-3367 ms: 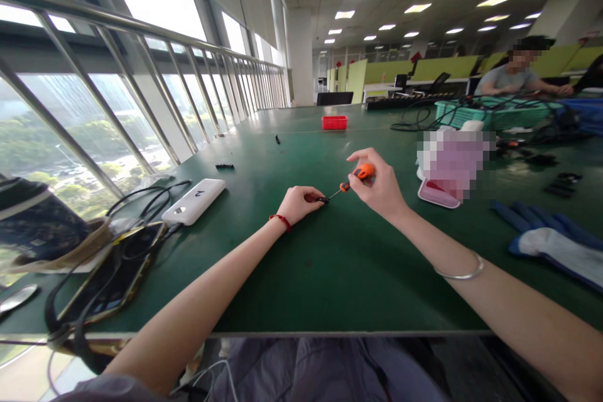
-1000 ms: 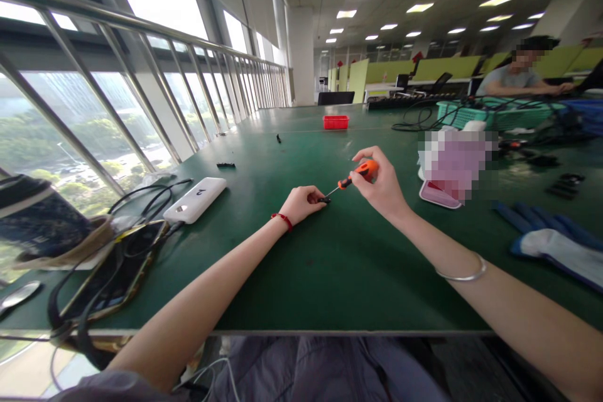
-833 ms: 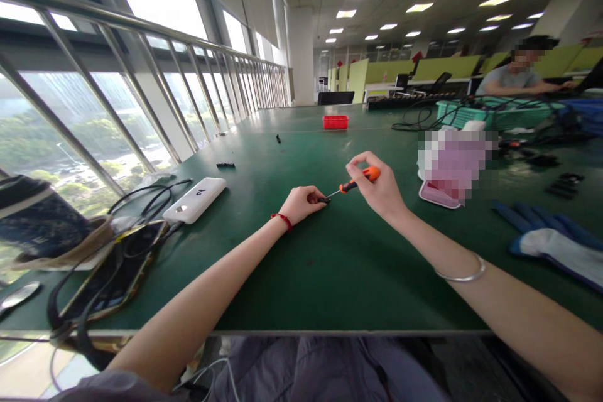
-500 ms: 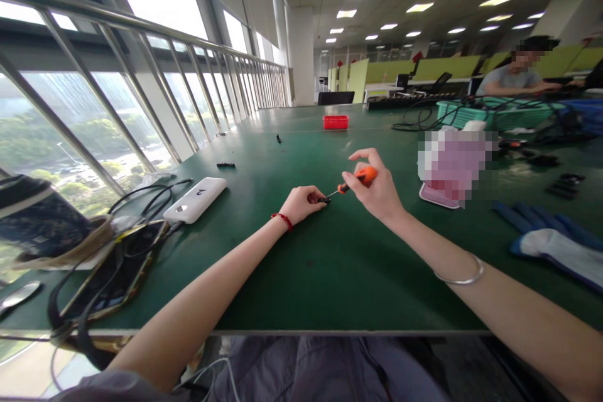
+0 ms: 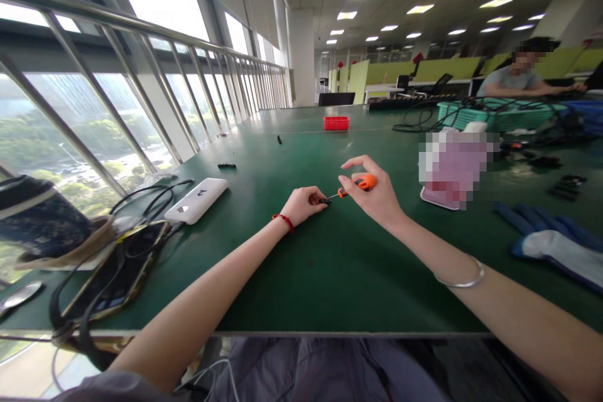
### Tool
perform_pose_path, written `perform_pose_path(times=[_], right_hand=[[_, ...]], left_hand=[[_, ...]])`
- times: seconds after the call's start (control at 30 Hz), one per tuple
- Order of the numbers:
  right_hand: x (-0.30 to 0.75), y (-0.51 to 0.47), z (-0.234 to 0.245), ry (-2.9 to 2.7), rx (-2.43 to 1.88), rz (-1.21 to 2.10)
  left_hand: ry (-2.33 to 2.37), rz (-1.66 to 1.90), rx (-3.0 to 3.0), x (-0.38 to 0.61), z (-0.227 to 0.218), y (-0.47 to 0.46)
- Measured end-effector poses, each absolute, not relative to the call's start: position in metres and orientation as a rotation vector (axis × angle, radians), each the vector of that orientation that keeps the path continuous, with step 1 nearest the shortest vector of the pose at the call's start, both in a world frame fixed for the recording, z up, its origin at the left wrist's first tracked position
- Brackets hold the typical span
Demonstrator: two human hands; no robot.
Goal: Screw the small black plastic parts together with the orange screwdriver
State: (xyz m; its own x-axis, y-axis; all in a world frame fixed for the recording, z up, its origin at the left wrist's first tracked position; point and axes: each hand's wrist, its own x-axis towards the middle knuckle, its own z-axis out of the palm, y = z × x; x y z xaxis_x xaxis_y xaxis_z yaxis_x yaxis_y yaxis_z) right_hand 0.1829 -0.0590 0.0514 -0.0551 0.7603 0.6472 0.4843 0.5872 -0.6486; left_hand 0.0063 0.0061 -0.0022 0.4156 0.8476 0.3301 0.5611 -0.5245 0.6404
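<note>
My left hand (image 5: 301, 202) rests on the green table (image 5: 330, 264), its fingers curled round a small black part (image 5: 324, 200) that is mostly hidden. My right hand (image 5: 374, 191) holds a small orange-handled screwdriver (image 5: 357, 184) between thumb and fingers, forefinger lifted. The screwdriver slants down to the left and its tip meets the black part at my left fingertips. A red cord is on my left wrist and a silver bangle on my right forearm.
A white power bank (image 5: 196, 200), a phone (image 5: 110, 273) with black cables and a dark bag (image 5: 38, 226) lie at the left. A pink case (image 5: 440, 198) and blue gloves (image 5: 551, 239) lie at the right. A red box (image 5: 336, 123) and a teal basket (image 5: 494, 114) stand farther back, where another person (image 5: 521, 75) sits.
My right fingers have shifted round the screwdriver handle, turning it, and the handle has dropped slightly lower. My left hand has stayed in place on the black part.
</note>
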Motion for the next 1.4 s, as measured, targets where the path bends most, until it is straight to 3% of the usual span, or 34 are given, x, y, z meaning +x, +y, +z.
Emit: perform_pose_path(times=[1.4], right_hand=[[0.1788, -0.0586, 0.0464, -1.609, -1.097, 0.283]], left_hand=[[1.208, 0.880, 2.230, 0.0058, -0.0013, 0.0051]])
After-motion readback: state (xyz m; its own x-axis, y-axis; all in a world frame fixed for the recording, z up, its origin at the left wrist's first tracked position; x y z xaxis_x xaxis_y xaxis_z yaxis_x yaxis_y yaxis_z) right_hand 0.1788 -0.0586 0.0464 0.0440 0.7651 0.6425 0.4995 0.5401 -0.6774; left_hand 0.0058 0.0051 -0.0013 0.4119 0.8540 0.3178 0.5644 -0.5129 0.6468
